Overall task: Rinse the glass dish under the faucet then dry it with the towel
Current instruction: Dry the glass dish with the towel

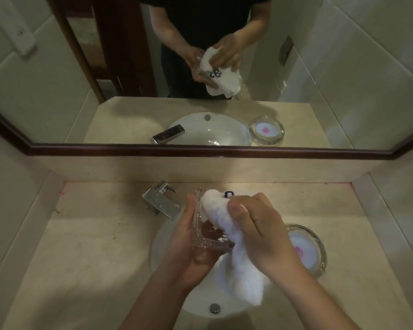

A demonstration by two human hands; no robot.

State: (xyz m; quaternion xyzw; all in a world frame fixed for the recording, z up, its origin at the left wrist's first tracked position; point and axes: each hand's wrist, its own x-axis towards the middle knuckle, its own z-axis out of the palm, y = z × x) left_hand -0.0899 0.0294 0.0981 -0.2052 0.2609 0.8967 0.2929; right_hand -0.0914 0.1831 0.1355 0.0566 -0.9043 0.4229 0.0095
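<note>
The faucet [161, 202] stands left of the sink [157, 246] with no stream showing, so rinsing looks finished. Over the sink the left hand [188, 244] cradles the dish [202, 234] from below. Its grip is curled round the ribbed edge and tilts the open side rightward, likely to let the towel [239, 265] in. The right hand [260, 229] has its grip pinching a wad of towel, pressing it into the dish while the loose end hangs. A round bowl [305, 248] sits on the surface [81, 246] at right.
</note>
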